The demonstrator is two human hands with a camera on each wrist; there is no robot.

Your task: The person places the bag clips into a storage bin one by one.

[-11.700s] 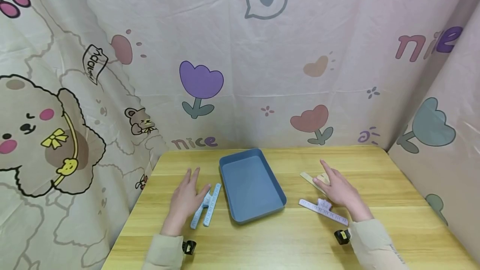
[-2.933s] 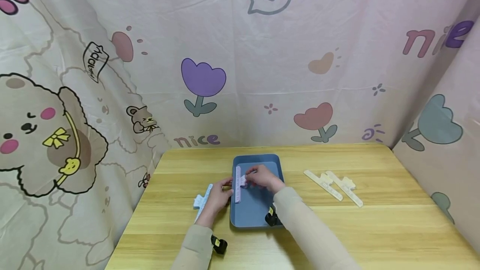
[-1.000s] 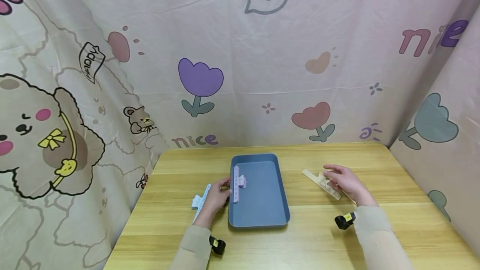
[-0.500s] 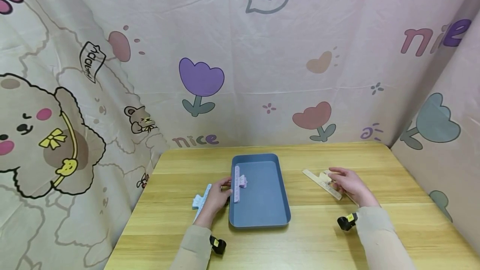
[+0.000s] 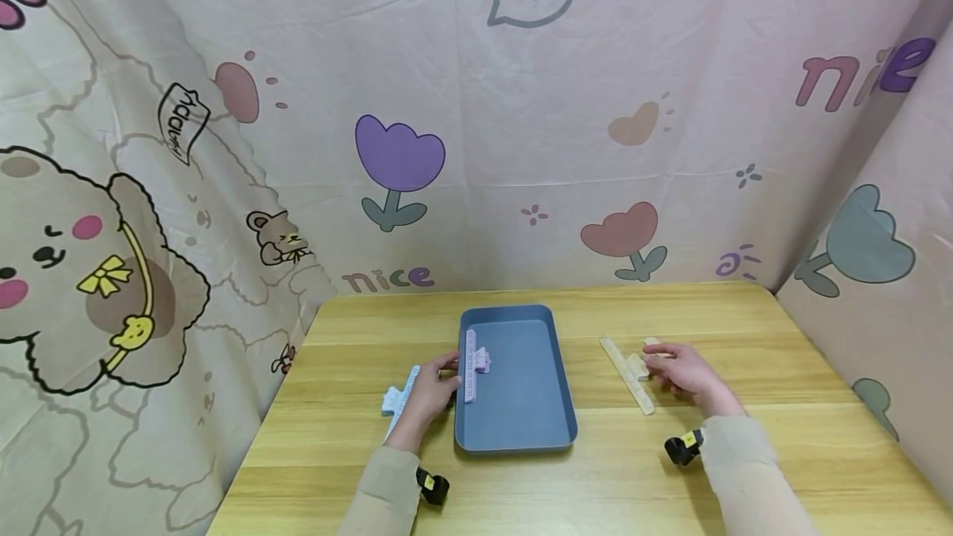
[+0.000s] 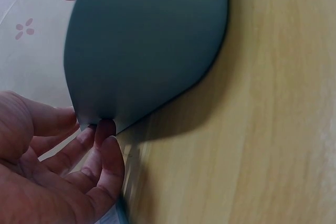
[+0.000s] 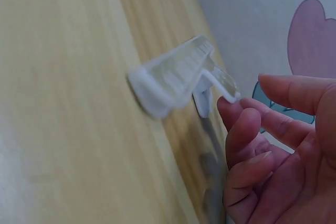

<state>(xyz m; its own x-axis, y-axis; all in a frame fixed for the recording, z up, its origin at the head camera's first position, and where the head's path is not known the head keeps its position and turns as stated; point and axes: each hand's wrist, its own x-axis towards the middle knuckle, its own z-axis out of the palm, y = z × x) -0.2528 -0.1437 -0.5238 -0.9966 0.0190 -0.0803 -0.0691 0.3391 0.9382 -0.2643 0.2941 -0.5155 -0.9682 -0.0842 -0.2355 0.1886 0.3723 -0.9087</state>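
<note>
My left hand (image 5: 428, 394) pinches the left rim of a blue-grey rectangular tray (image 5: 521, 428), thumb and fingertips at its edge in the left wrist view. Inside the tray, along the left wall, lies a lilac ruler clip (image 5: 471, 370), its handle pointing right. On the table at right is a cream ruler clip (image 5: 625, 375). My right hand (image 5: 685, 372) has a fingertip at the handle of this clip; the thumb (image 7: 283, 88) stands apart from it. A second cream clip (image 5: 651, 342) is mostly hidden behind the right hand.
A light blue ruler clip (image 5: 392, 400) lies left of the left hand, partly covered by it. The wooden table (image 5: 521, 495) ends at a patterned curtain (image 5: 484, 238) at the back, with more curtain on both sides.
Since half a second ago the near cream clip has turned, its front end swinging left and toward me, and the right hand has shifted slightly. Left hand, tray and lilac clip stay put.
</note>
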